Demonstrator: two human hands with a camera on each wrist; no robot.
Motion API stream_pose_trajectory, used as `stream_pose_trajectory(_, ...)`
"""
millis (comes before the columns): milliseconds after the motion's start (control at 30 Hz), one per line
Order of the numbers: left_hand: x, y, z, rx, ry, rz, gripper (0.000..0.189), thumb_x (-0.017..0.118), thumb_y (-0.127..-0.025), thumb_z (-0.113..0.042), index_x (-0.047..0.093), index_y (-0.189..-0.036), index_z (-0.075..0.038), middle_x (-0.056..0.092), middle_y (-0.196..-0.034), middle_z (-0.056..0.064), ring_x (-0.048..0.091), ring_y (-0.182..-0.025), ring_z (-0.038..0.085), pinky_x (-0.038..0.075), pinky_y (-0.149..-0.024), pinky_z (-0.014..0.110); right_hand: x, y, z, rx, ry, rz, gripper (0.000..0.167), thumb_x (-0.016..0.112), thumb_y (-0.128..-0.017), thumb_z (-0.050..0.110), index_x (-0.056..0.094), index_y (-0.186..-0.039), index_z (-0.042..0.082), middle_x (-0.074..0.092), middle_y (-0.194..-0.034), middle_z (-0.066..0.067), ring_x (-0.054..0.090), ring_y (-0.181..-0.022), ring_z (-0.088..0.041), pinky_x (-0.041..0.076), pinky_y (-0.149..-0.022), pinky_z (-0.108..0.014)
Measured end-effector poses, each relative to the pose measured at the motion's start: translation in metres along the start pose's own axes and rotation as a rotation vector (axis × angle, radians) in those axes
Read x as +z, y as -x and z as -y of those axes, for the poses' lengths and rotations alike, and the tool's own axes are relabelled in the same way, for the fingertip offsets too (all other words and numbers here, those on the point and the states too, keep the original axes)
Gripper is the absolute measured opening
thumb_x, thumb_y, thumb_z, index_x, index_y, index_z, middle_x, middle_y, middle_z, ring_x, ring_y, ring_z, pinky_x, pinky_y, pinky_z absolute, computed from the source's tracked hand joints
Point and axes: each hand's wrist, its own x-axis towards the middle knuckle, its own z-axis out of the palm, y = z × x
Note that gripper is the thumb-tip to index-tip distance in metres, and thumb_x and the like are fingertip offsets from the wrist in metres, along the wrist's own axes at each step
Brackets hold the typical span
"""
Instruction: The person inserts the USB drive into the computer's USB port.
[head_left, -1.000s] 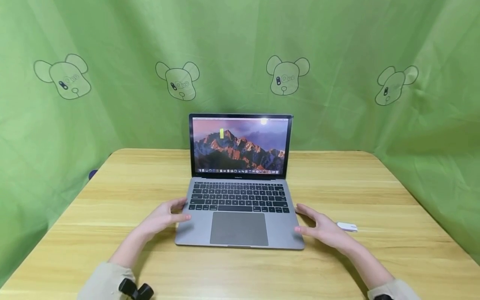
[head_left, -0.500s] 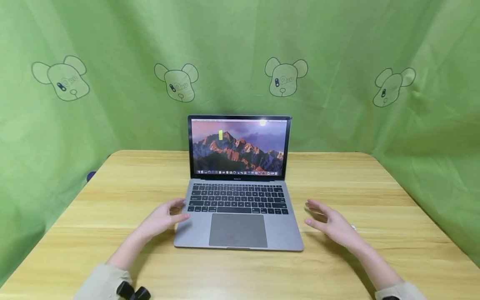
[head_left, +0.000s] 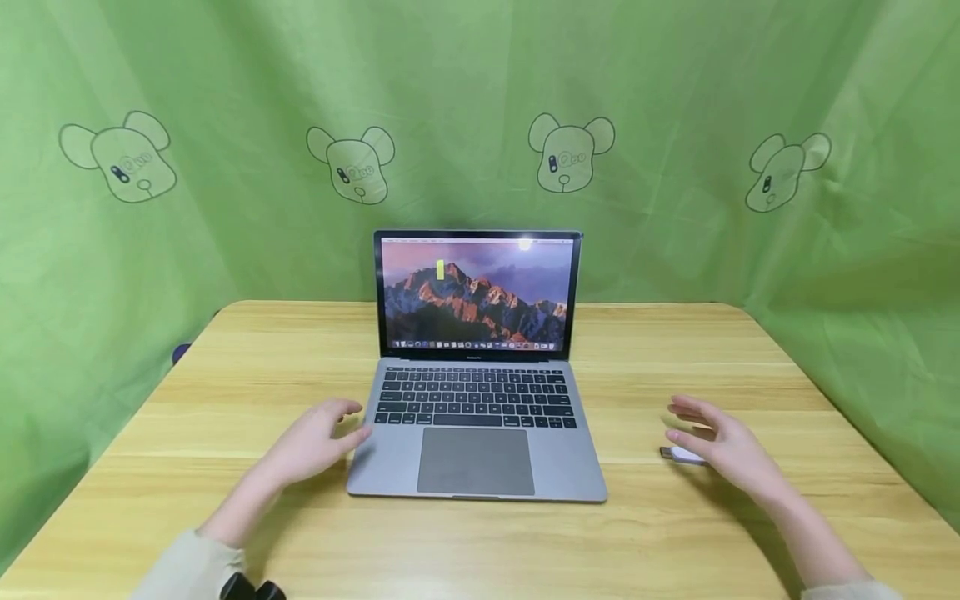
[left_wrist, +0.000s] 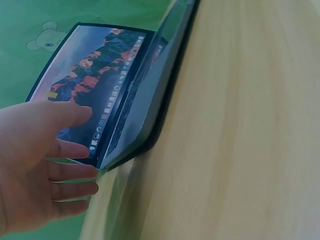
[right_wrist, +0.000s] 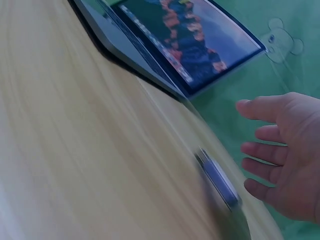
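An unfolded grey laptop [head_left: 476, 461] stands mid-table, its screen [head_left: 480, 292] lit with a mountain picture. Beside its left edge is my left hand [head_left: 311, 446], fingers relaxed and holding nothing; the left wrist view shows the same hand [left_wrist: 35, 165] with the fingers spread. My right hand [head_left: 731, 450] hovers over a small white USB stick [head_left: 686, 456] to the right of the laptop, and partly hides it from the head camera. In the right wrist view the stick [right_wrist: 218, 180] lies on the table, apart from the loosely extended fingers [right_wrist: 265, 152].
The wooden table [head_left: 480, 550] reaches back to a green curtain [head_left: 480, 83] printed with bear heads. A small yellow mark [head_left: 440, 269] shows on the laptop screen. Something purple [head_left: 180, 353] peeks out past the table's left edge.
My right hand has left the laptop's right edge and moved right to the USB stick. The left hand has drawn slightly away from the left edge. The laptop stays in place.
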Motion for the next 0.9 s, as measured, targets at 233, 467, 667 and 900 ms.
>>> stream_pose_trajectory(233,-0.001,0.008,-0.003,0.135,-0.286,-0.028,0.058,0.062,-0.085,-0.044,0.058,-0.118,0.003,0.059,-0.116,0.022,0.054,-0.107,0.038,0.042,-0.093,0.052,-0.011,0.008,-0.012,0.014,0.064,0.028,0.063,0.063,-0.089,0.023,0.035,-0.135,-0.011,0.053,-0.119,-0.027,0.051,-0.107,-0.04,0.043,-0.079,-0.016)
stream_pose_trajectory(467,0.004,0.01,-0.004,0.146,-0.447,0.0,0.07,0.057,-0.08,-0.061,0.059,-0.119,-0.003,0.06,-0.114,0.019,0.055,-0.105,0.037,0.043,-0.089,0.053,-0.009,0.01,-0.02,0.011,0.119,0.06,0.062,0.068,-0.085,0.026,0.043,-0.13,-0.009,0.058,-0.114,-0.021,0.055,-0.098,-0.023,0.045,-0.076,-0.02)
stream_pose_trajectory(667,0.009,0.009,-0.003,0.168,-0.494,0.022,0.075,0.053,-0.08,-0.066,0.057,-0.123,-0.005,0.059,-0.116,0.018,0.055,-0.106,0.036,0.044,-0.088,0.052,-0.005,0.009,-0.024,-0.004,0.1,0.082,0.056,0.07,-0.083,0.021,0.049,-0.124,-0.01,0.058,-0.109,-0.015,0.052,-0.091,-0.009,0.045,-0.074,-0.02)
stream_pose_trajectory(900,0.01,0.009,-0.003,0.184,-0.501,0.037,0.076,0.052,-0.079,-0.067,0.057,-0.122,-0.005,0.058,-0.114,0.016,0.055,-0.105,0.033,0.044,-0.087,0.05,-0.003,0.007,-0.025,-0.013,0.13,0.078,0.043,0.07,-0.083,0.018,0.057,-0.114,-0.008,0.058,-0.099,-0.009,0.049,-0.083,-0.009,0.044,-0.068,-0.021)
